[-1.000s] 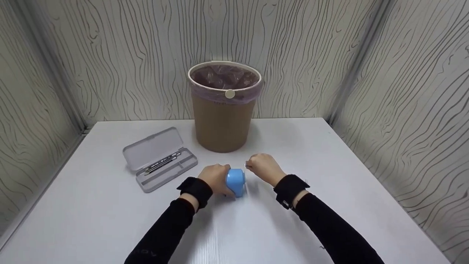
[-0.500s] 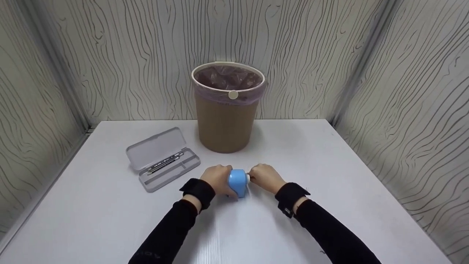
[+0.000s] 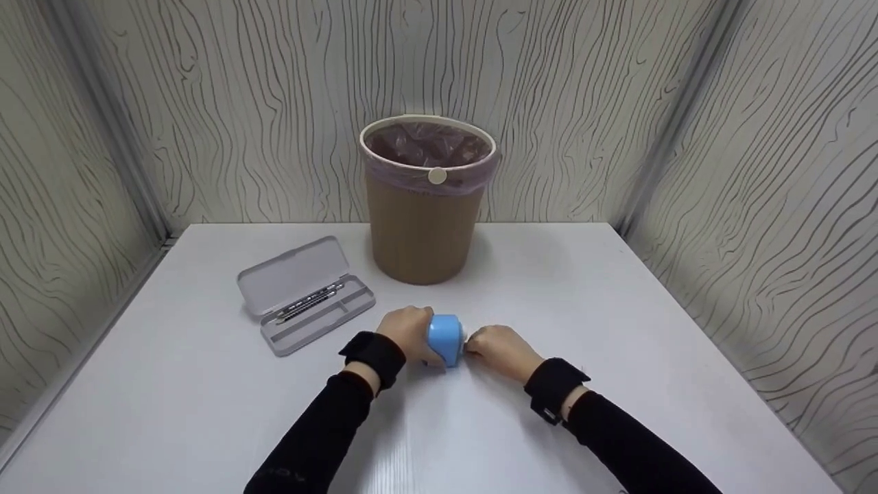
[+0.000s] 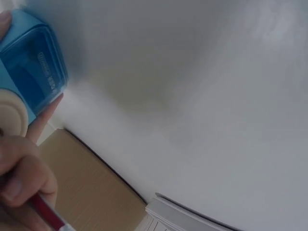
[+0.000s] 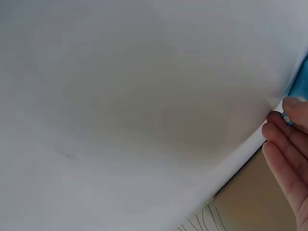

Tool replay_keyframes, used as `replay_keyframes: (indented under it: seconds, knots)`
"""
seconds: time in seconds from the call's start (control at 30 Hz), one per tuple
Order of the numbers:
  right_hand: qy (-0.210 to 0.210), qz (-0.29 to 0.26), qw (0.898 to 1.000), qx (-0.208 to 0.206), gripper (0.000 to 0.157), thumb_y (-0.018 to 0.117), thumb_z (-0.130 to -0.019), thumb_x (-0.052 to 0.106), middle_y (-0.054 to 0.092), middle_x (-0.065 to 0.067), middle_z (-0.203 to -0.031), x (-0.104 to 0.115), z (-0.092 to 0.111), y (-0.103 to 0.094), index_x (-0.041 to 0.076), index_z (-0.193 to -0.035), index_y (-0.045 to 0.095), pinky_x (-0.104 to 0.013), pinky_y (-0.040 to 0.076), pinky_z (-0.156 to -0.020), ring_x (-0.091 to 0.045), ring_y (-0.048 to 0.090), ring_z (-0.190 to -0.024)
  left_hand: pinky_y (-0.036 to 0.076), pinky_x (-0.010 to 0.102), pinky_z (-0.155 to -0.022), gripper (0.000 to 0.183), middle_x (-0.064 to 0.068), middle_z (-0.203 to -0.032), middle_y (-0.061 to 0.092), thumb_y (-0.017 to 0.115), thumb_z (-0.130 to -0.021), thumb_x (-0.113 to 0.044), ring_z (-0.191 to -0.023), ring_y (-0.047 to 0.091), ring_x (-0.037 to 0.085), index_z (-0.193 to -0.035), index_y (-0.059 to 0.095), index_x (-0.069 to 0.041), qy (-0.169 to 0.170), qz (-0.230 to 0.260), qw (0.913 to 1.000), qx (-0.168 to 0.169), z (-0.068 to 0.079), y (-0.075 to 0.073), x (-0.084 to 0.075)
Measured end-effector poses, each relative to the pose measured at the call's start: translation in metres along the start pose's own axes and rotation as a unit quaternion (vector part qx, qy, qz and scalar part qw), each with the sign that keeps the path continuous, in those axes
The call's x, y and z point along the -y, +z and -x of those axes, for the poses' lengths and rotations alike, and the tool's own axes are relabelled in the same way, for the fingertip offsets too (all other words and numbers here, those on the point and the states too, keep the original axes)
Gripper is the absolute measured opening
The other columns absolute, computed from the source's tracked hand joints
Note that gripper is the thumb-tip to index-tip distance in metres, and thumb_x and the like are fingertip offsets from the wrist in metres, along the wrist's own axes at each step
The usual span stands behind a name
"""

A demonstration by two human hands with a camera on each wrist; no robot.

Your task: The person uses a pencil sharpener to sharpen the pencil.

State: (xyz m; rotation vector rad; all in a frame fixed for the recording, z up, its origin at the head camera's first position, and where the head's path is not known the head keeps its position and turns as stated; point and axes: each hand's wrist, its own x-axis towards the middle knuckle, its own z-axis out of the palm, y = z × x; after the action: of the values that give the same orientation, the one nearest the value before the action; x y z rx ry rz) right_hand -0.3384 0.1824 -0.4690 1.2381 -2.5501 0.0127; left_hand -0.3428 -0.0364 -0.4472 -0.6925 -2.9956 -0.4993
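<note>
My left hand (image 3: 406, 335) grips a blue pencil sharpener (image 3: 444, 339) low over the table. In the left wrist view, the sharpener's clear blue shavings box (image 4: 36, 67) and round cream pencil inlet (image 4: 12, 115) show between thumb and finger. Curled fingers of that same hand also hold a red pencil (image 4: 45, 211), its silvery end away from the sharpener. My right hand (image 3: 504, 348) is at the white crank on the sharpener's right side, thumb and forefinger pinching its small blue knob (image 5: 287, 118). The pencil's front part is hidden by the fingers.
An open grey pencil case (image 3: 302, 336) lies at the left with dark patterned pencils (image 3: 309, 303) in it. Behind the hands stands a brown bin (image 3: 422, 233) with a purple liner. Wood-patterned walls (image 3: 295, 103) enclose the white table (image 3: 206, 412) at the back and sides.
My right hand has come down and nearer to me, swinging the crank round. The left hand keeps its grip on the sharpener, nearly still. The whole head view has shifted slightly.
</note>
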Motion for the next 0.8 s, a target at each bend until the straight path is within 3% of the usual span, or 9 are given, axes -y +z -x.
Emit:
replay_keyframes:
  seconds: [0.4,0.8]
  knots:
    - [-0.053,0.027,0.998,-0.021,0.007,0.076,-0.086,0.003,0.079,-0.002,-0.081,0.01,0.014,-0.009,0.01,-0.087,0.079,-0.024,0.059,-0.067,-0.014,0.074,-0.074,0.061,0.041,-0.087,0.072,0.01,-0.106,0.078,0.097,-0.062,-0.045,-0.093,0.074,0.026,-0.115,0.068,-0.005,-0.02,-0.001,0.9997,0.01,-0.001,-0.001,-0.001]
    - [-0.054,-0.009,0.998,-0.041,0.006,0.078,-0.086,0.003,0.078,-0.001,-0.083,0.011,0.023,-0.015,0.008,-0.086,0.075,-0.025,0.059,-0.069,-0.014,0.074,-0.078,0.061,0.041,-0.085,0.072,0.009,-0.105,0.077,0.097,-0.062,-0.049,-0.093,0.073,0.025,-0.112,0.068,-0.006,-0.033,-0.022,0.999,0.019,-0.002,-0.004,-0.006]
